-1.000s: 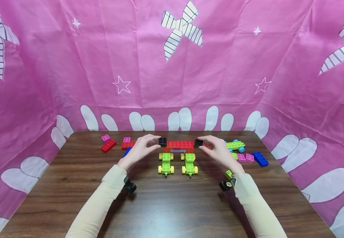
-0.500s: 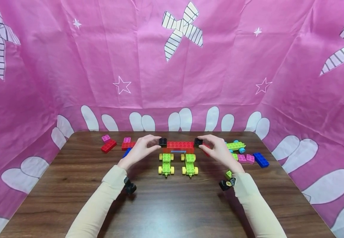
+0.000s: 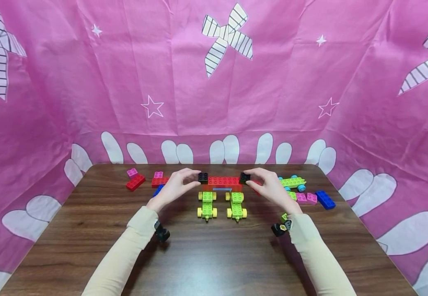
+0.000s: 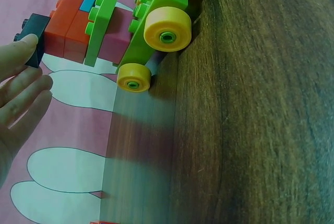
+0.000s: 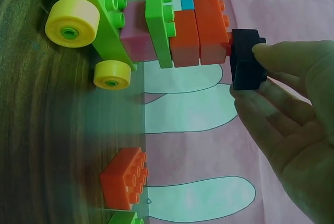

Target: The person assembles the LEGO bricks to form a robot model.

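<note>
A toy-brick build stands mid-table: a long red brick layer [image 3: 224,181] over green and pink bricks, carried by two lime green wheeled bases [image 3: 207,207] with yellow wheels [image 4: 168,29]. My left hand [image 3: 175,186] pinches a black brick [image 4: 34,33] at the top left end of the red layer. At the opposite end, my right hand [image 3: 267,186] holds another black brick [image 5: 246,59] between thumb and fingers, its edge right at the red studs. Low on the build's front, a light blue piece [image 3: 222,189] shows between the red bricks.
Left of the build lie red bricks [image 3: 135,182], pink bricks [image 3: 132,172] and a blue brick [image 3: 158,190]. To the right are a lime wheeled base [image 3: 293,182] with blue wheels, pink bricks [image 3: 301,198] and a blue brick [image 3: 325,200]. A pink curtain [image 3: 214,102] hangs behind the table.
My right hand has moved slightly left with its black brick, bringing it closer over the red layer's right end. The left hand has stayed nearly still.
</note>
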### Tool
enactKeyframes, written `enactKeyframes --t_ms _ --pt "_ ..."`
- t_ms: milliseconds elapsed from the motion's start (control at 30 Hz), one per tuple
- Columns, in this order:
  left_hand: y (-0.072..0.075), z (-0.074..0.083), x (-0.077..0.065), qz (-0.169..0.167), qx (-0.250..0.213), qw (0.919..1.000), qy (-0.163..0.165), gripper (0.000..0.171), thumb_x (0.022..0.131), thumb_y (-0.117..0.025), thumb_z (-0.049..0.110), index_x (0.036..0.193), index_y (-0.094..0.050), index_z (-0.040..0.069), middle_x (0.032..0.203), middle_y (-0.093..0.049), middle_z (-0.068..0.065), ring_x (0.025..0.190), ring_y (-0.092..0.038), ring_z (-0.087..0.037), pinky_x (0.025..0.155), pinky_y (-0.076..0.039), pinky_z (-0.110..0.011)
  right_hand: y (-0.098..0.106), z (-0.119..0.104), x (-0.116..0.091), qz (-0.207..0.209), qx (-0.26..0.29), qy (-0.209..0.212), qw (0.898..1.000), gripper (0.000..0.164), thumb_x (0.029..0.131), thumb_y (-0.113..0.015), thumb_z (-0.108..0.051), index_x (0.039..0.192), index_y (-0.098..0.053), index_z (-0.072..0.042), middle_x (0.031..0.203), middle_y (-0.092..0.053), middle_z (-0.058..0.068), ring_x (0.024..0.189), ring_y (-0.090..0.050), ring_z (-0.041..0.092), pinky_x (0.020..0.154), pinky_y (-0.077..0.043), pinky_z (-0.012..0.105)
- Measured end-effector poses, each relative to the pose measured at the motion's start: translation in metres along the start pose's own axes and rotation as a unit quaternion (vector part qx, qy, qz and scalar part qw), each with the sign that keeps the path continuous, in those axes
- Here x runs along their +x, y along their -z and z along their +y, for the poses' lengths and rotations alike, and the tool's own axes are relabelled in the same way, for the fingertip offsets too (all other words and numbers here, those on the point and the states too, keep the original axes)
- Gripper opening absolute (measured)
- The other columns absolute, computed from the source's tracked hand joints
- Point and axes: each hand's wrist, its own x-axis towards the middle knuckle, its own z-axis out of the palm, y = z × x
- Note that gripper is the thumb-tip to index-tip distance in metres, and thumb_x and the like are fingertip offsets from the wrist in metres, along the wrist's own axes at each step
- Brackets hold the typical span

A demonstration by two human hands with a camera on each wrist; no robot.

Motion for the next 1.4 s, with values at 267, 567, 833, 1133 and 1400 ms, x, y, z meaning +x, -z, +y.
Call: enactKeyframes --t_ms 267,567,833,1133,1400 --pt "-0.001 -0.0007 -0.0001 0.0 -0.003 1.0 0.002 0.042 0.087 -0.066 0.029 0.126 -0.059 0.017 0.113 -0.063 0.001 0.101 -0.065 -0.021 0.091 -0.053 -0.039 0.0005 0.0045 0.0016 -0.022 0.017 -0.002 1.0 0.034 0.085 -0.069 -0.018 0.118 -0.064 -0.016 0.112 -0.068 0.003 0.097 -0.066 0.016 0.081 -0.055 0.04" --pt "-0.0017 0.0002 -0.0002 0.001 0.004 1.0 0.001 0.041 0.086 -0.066 0.031 0.125 -0.059 0.02 0.115 -0.063 0.001 0.1 -0.064 -0.016 0.089 -0.054 -0.035 0.0026 0.0036 0.0042 -0.05 0.02 -0.017 0.998 0.034 0.086 -0.067 -0.018 0.12 -0.063 -0.017 0.114 -0.067 0.002 0.1 -0.066 0.016 0.086 -0.054 0.039" --pt "-0.0016 0.0013 0.0017 0.008 0.011 0.9999 -0.01 0.039 0.087 -0.067 0.027 0.124 -0.06 0.017 0.113 -0.064 -0.001 0.097 -0.065 -0.014 0.087 -0.054 -0.035 0.003 0.0032 0.006 -0.052 0.019 -0.006 0.998 0.034 0.086 -0.067 -0.018 0.12 -0.063 -0.016 0.114 -0.067 0.003 0.1 -0.066 0.017 0.085 -0.054 0.04" --pt "-0.0014 0.0009 0.0014 0.012 0.015 0.9997 -0.017 0.04 0.086 -0.067 0.025 0.124 -0.06 0.014 0.112 -0.064 -0.002 0.096 -0.065 -0.015 0.087 -0.054 -0.035 -0.0006 0.0052 0.0074 -0.041 0.019 0.001 0.999 0.032 0.088 -0.065 -0.022 0.119 -0.064 -0.016 0.115 -0.067 0.002 0.101 -0.066 0.017 0.086 -0.054 0.037" --pt "-0.0022 0.0002 0.0006 0.014 0.011 0.9997 -0.016 0.04 0.086 -0.067 0.026 0.124 -0.06 0.015 0.112 -0.064 -0.002 0.097 -0.065 -0.015 0.088 -0.054 -0.035 -0.0028 0.0068 0.0074 -0.035 0.035 -0.003 0.999 0.031 0.087 -0.066 -0.021 0.117 -0.065 -0.016 0.114 -0.068 0.003 0.099 -0.067 0.017 0.083 -0.055 0.036"
